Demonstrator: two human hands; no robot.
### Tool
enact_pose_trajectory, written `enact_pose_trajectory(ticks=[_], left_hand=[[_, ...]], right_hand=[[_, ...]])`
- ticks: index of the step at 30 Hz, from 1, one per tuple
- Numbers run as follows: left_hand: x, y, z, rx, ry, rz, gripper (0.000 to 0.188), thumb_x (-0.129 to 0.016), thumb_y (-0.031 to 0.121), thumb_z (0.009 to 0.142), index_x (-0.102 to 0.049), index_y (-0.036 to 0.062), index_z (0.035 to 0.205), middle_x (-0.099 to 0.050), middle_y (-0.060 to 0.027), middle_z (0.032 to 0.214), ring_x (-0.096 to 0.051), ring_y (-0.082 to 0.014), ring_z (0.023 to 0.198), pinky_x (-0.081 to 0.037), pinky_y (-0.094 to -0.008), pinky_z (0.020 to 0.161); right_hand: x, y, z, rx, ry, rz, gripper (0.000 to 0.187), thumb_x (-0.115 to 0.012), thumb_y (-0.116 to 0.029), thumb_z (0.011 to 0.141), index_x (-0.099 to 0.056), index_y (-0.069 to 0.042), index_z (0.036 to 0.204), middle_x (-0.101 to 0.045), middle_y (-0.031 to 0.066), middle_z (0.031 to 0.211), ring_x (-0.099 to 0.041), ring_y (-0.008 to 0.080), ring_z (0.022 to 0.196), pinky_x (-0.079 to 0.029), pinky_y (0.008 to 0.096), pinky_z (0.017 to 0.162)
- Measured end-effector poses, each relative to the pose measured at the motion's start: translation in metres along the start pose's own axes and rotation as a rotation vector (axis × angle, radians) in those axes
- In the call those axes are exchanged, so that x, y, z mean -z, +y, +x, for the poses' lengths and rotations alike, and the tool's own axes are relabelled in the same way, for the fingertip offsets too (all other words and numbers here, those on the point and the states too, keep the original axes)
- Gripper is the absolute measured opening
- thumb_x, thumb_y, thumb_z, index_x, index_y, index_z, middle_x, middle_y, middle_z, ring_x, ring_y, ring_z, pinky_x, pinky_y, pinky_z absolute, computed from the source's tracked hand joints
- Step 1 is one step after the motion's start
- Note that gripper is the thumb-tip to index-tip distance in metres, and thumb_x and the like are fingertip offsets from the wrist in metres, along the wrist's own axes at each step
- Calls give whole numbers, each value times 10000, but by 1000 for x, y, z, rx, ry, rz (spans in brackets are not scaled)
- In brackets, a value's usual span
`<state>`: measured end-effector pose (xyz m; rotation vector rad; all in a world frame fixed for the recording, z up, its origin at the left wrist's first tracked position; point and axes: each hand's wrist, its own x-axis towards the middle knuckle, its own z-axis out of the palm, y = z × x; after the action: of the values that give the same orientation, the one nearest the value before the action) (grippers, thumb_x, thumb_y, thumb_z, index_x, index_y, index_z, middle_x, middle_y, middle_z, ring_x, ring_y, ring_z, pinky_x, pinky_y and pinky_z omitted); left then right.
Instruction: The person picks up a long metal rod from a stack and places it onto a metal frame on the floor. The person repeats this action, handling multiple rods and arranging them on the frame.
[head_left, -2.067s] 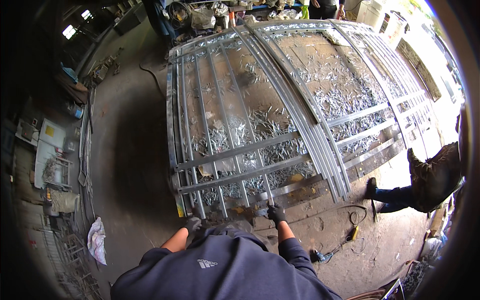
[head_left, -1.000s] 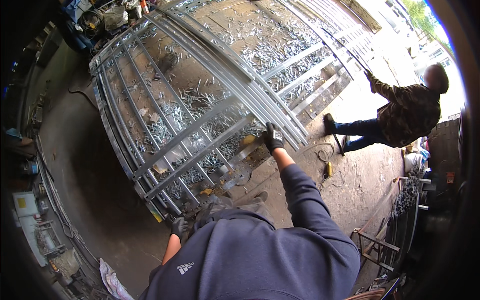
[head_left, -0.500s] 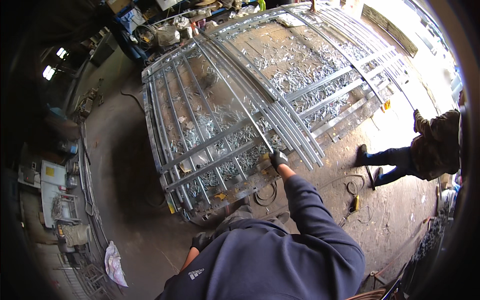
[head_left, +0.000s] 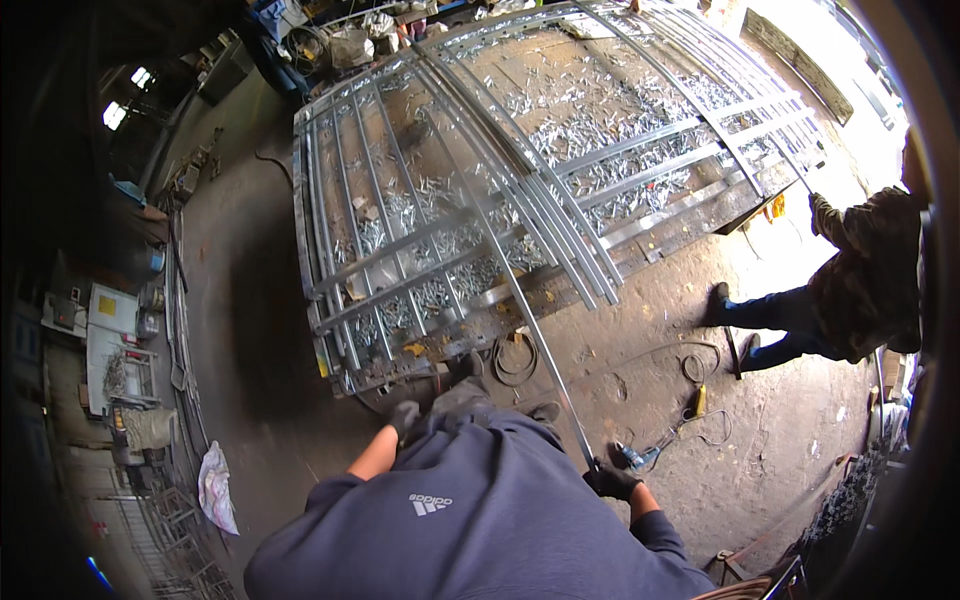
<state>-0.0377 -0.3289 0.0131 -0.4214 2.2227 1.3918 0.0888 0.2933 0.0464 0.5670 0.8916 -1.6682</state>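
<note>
Bar [head_left: 540,347], long and metal, is gripped at its near end by the gloved right hand [head_left: 612,482]; how far the left hand [head_left: 403,418], held near the waist, is closed cannot be told. Beside the bar, a blue power tool [head_left: 638,457] and a coiled cable [head_left: 514,362] are left on the floor. Beyond, the bar is extended over a worktable [head_left: 590,72] strewn with screws [head_left: 600,145], beside bundled rails [head_left: 565,235]. The right side is occupied by a co-worker [head_left: 862,280].

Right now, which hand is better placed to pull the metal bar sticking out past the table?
The right hand, I think. It's already gripping the near end of the metal bar. The left hand is away to the left, not touching it.
</note>
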Motion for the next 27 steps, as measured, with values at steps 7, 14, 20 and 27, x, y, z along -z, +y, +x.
enact_pose_trajectory(ticks=[7,14,20,27], left_hand=[[-60,49,121,-1002,186,768,219,-543,317,982,-638,125,1028,-585,8,795,-549,-106,709,-412,-291,565],[-147,202,151,144,-262,-427,407,-547,377,975,-506,140,1304,-588,-51,1145,-597,-177,934,-488,-380,824],[-175,249,202,340,-310,-816,473,-522,546,955,-555,119,1156,-649,-91,1020,-647,-225,862,-506,-403,829],[-177,246,235,329,-266,-1145,468,-463,568,972,-544,110,1029,-686,-156,929,-685,-346,865,-543,-500,812]], right_hand=[[-41,-92,71,387,493,-264,424,-699,-457,858,-610,-56,961,-635,67,748,-599,178,647,-468,352,568],[-71,-90,37,289,389,-249,396,-495,-430,999,-620,-61,933,-524,58,579,-466,162,434,-373,318,421],[-76,-25,-8,187,548,-575,474,-503,-478,979,-639,-49,831,-524,44,572,-497,163,435,-388,329,416],[-72,147,-125,-241,535,-201,382,-593,-416,949,-669,-47,885,-627,50,709,-609,199,648,-486,341,613]])
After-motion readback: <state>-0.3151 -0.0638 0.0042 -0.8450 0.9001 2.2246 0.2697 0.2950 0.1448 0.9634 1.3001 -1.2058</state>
